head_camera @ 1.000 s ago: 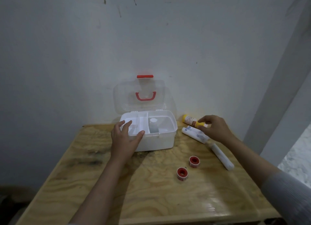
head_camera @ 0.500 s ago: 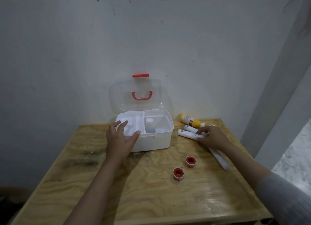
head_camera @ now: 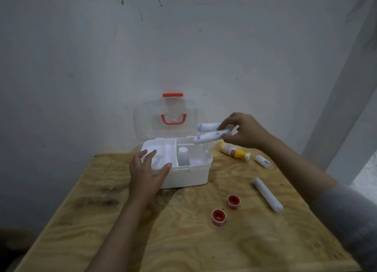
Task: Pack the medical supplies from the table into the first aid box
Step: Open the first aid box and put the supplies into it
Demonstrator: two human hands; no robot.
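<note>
The white first aid box (head_camera: 189, 176) stands open at the back of the wooden table (head_camera: 183, 241), its clear lid (head_camera: 146, 121) with a red handle upright. A small white bottle (head_camera: 183, 155) sits in its right compartment. My left hand (head_camera: 145, 176) rests on the box's front left rim, fingers spread. My right hand (head_camera: 245, 132) holds two white bandage rolls (head_camera: 210, 133) in the air above the box's right edge. On the table lie a yellow bottle (head_camera: 233, 151), a short white roll (head_camera: 262, 161), a long white roll (head_camera: 267, 194) and two red tape rolls (head_camera: 233, 200) (head_camera: 218, 217).
A grey wall rises right behind the box. A pale pillar (head_camera: 342, 108) stands to the right of the table. The table's right edge lies just beyond the long roll.
My right hand has closed on two white rolls and lifted them off the table, up and left toward the box. My left hand has stayed on the box.
</note>
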